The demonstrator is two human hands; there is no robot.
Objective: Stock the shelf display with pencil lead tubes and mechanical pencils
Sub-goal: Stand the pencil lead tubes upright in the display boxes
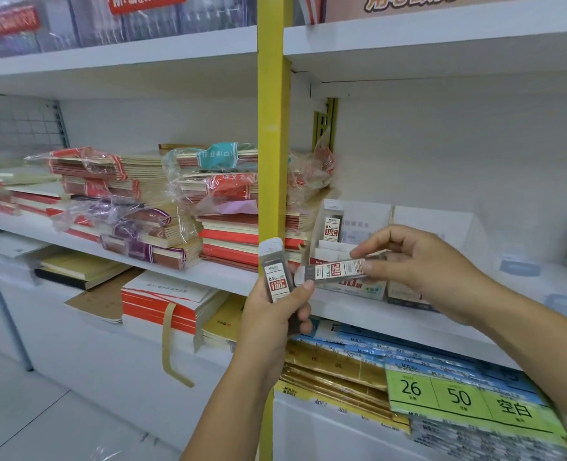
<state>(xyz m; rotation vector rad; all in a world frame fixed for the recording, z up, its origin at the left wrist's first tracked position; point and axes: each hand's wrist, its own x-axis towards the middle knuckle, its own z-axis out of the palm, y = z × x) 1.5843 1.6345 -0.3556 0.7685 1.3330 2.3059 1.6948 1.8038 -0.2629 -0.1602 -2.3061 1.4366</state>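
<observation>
My left hand (277,322) grips an upright pencil lead tube (275,272) with a clear cap and a red "100" label. My right hand (418,264) pinches a second lead tube (333,270) that lies sideways, its tip close to the left hand's thumb. Both hands hover in front of the middle shelf. Behind them a white cardboard display box (358,227) stands on the shelf with one lead tube (332,224) upright in its back row. A second white display box (438,227) stands to its right. No mechanical pencil is visible.
A yellow upright post (274,128) divides the shelving just left of the hands. Stacks of wrapped exercise books (162,211) fill the shelf on the left. Blue and gold paper packs with a green "26 / 50" card (458,399) lie on the shelf below.
</observation>
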